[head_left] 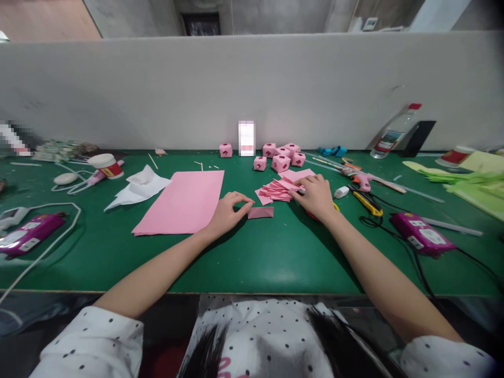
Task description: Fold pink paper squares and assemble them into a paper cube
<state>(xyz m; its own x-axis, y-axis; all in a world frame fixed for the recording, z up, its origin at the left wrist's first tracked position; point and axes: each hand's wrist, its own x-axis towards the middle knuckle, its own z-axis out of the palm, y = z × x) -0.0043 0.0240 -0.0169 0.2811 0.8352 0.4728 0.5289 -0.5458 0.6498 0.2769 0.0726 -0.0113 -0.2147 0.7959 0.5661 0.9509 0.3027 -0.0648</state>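
Note:
My left hand (pixel 228 214) has its thumb and forefinger pinched at the left end of a short folded pink paper strip (pixel 260 212), darker than the other pieces. My right hand (pixel 315 194) reaches over the right side of a loose pile of pink paper strips (pixel 275 190), fingers curled down. Something small and dark shows at its fingertips; I cannot make out what it is. Red and yellow edges of a tool peek out beneath this hand. Left of my left hand lies a stack of pink paper sheets (pixel 185 202).
Several folded pink paper cubes (pixel 281 163) stand behind the pile, near a phone (pixel 247 138) against the partition. To the right are an eraser-like white block (pixel 341 192), a yellow cutter (pixel 368 203), a pink glue gun (pixel 363 181) and a purple box (pixel 422 234). Crumpled tissue (pixel 137 188) lies left.

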